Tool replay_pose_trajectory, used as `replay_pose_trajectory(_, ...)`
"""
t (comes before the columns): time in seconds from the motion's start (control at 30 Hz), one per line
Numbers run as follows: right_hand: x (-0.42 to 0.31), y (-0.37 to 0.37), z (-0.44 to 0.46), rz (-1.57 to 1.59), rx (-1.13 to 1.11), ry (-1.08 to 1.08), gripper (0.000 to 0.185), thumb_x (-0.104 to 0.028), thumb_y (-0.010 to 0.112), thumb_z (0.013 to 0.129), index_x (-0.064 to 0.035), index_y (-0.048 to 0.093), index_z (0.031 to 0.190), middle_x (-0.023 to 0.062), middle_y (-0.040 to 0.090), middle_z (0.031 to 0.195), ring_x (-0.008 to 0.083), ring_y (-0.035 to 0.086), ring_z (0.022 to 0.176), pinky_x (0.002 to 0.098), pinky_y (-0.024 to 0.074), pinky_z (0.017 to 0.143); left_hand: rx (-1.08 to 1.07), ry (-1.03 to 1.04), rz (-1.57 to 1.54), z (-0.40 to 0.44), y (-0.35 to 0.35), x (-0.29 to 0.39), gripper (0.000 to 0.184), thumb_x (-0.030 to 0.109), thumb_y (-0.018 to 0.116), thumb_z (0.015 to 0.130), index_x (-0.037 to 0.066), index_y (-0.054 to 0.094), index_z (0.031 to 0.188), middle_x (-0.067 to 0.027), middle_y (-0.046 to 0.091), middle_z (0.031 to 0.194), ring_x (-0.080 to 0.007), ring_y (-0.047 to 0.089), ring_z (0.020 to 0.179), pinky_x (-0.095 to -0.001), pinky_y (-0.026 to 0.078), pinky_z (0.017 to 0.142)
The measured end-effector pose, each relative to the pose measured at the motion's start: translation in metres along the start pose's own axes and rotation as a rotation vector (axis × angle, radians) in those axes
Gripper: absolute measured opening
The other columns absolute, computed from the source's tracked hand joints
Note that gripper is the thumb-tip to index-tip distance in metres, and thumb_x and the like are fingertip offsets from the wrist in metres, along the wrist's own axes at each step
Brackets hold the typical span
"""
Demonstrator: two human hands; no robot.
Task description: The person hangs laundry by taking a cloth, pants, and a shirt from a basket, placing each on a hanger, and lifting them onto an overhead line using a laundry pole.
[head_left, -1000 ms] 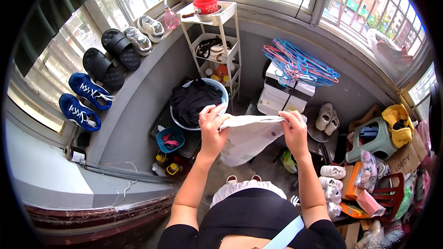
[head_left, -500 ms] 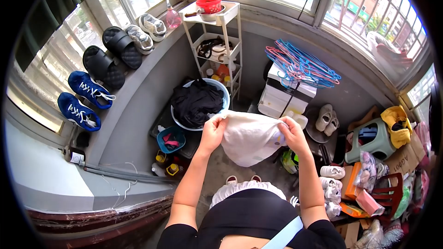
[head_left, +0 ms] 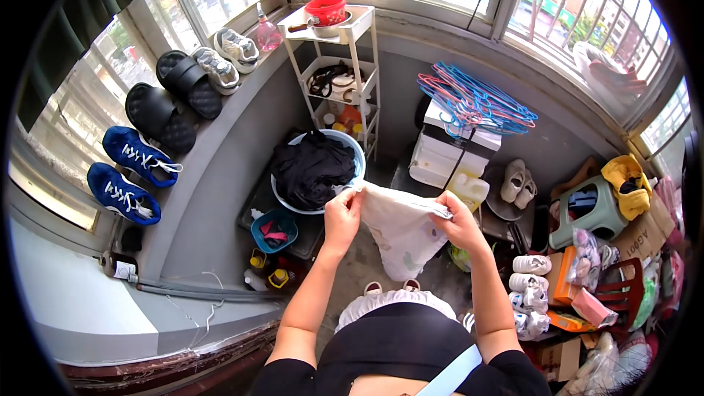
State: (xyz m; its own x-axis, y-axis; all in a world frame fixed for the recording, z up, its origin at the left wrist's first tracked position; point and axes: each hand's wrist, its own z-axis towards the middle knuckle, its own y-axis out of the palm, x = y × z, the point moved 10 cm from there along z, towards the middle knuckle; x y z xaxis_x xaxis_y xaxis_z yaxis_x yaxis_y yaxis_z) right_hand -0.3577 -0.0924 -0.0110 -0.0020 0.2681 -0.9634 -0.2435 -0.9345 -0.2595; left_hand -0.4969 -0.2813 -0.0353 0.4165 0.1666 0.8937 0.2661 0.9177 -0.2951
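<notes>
A white cloth with faint pale prints hangs stretched between my hands in front of my body. My left hand pinches its upper left corner, and my right hand grips the upper right edge, where the fabric bunches. The lower end droops freely above the floor, near my feet. Just beyond my left hand stands a light blue basin heaped with dark clothes.
Blue sneakers and black slippers line the left sill. A white shelf rack stands ahead. Colourful hangers lie on white boxes. Shoes, boxes and a green-grey stool crowd the right. A small blue tub sits left.
The cloth has swung and now hangs longer and narrower, its lower end further down. My right hand has shifted its hold along the edge. The view has moved slightly.
</notes>
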Motion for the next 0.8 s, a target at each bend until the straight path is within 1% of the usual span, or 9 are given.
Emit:
replay_pose_trajectory(0.1,0.007,0.005,0.002,0.076,0.075,0.009,0.008,-0.006,0.055,0.09,-0.0014,0.054,0.097,0.0047,0.063,0.104,0.0102,0.05,0.084,0.024,0.0425,0.076,-0.037,-0.158,-0.337,-0.002,0.005,-0.013,0.022,0.02,0.057,0.094,-0.001,0.063,0.092,-0.0031,0.065,0.07,-0.0098,0.058,0.059,-0.0251,0.044,0.054)
replay_pose_trajectory(0.2,-0.018,0.021,0.002,0.033,0.013,-0.11,0.022,-0.005,0.049,0.093,-0.0006,0.058,0.113,0.007,0.063,0.112,0.0135,0.055,0.098,0.0265,0.0426,0.088,-0.06,-0.207,-0.449,-0.004,0.013,-0.023,0.021,0.019,0.054,0.095,0.0,0.062,0.1,-0.0024,0.068,0.081,-0.0098,0.063,0.07,-0.0236,0.047,0.061)
replay_pose_trajectory(0.3,-0.009,0.037,0.004,0.105,-0.088,-0.061,0.032,-0.007,0.048,0.094,-0.0002,0.054,0.125,0.009,0.057,0.127,0.0179,0.049,0.118,0.0301,0.035,0.101,-0.093,-0.15,-0.503,-0.007,0.022,-0.016,0.021,0.017,0.054,0.096,0.0,0.062,0.104,-0.0017,0.067,0.087,-0.0077,0.061,0.077,-0.0217,0.046,0.066)
replay_pose_trajectory(0.37,-0.013,0.043,0.009,0.142,-0.074,-0.114,0.03,-0.007,0.045,0.096,0.0001,0.054,0.124,0.0097,0.055,0.129,0.0191,0.05,0.12,0.0313,0.035,0.103,-0.178,-0.115,-0.438,-0.015,0.033,-0.016,0.02,0.013,0.054,0.095,-0.001,0.061,0.108,-0.0031,0.065,0.089,-0.0068,0.059,0.082,-0.0216,0.046,0.069)
replay_pose_trajectory(0.43,0.006,0.047,0.016,0.178,-0.04,-0.038,0.031,-0.007,0.045,0.097,-0.0001,0.054,0.125,0.0096,0.055,0.129,0.0193,0.049,0.12,0.0312,0.0346,0.103,-0.198,-0.029,-0.427,-0.026,0.041,0.001,0.02,0.009,0.054,0.093,-0.001,0.061,0.108,-0.0066,0.065,0.092,-0.0108,0.061,0.082,-0.0236,0.048,0.071)
replay_pose_trajectory(0.5,0.007,0.045,0.021,0.088,0.031,-0.077,0.033,-0.008,0.043,0.098,0.0002,0.051,0.129,0.0096,0.055,0.128,0.0184,0.049,0.12,0.0297,0.035,0.103,-0.307,-0.003,-0.374,-0.036,0.055,0.016,0.025,0.007,0.055,0.092,-0.003,0.059,0.114,-0.0092,0.063,0.104,-0.0133,0.06,0.094,-0.026,0.048,0.081)
replay_pose_trajectory(0.57,0.012,0.044,0.026,0.11,0.051,-0.1,0.036,-0.01,0.042,0.098,0.0001,0.048,0.132,0.0101,0.054,0.13,0.018,0.049,0.12,0.0296,0.0347,0.103,-0.312,0.053,-0.354,-0.04,0.062,0.034,0.037,0.015,0.067,0.084,-0.003,0.056,0.115,-0.0137,0.06,0.109,-0.0205,0.061,0.097,-0.0298,0.049,0.08)
replay_pose_trajectory(0.6,0.017,0.044,0.029,0.165,0.041,-0.08,0.036,-0.01,0.042,0.098,0.0002,0.047,0.133,0.0102,0.053,0.131,0.0179,0.049,0.121,0.0295,0.0344,0.103,-0.372,0.063,-0.225,-0.04,0.064,0.049,0.055,0.018,0.074,0.077,-0.003,0.049,0.121,-0.0164,0.054,0.117,-0.0276,0.056,0.107,-0.0348,0.046,0.087)
replay_pose_trajectory(0.8,0.013,0.043,0.045,0.19,-0.107,-0.058,0.05,-0.018,0.044,0.097,0.0002,0.031,0.142,0.0118,0.037,0.144,0.0198,0.034,0.133,0.0313,0.0241,0.11,-0.102,0.232,0.064,-0.022,0.079,0.054,0.057,0.009,0.074,0.071,-0.002,0.046,0.12,-0.022,0.053,0.113,-0.04,0.053,0.104,-0.0432,0.044,0.088)
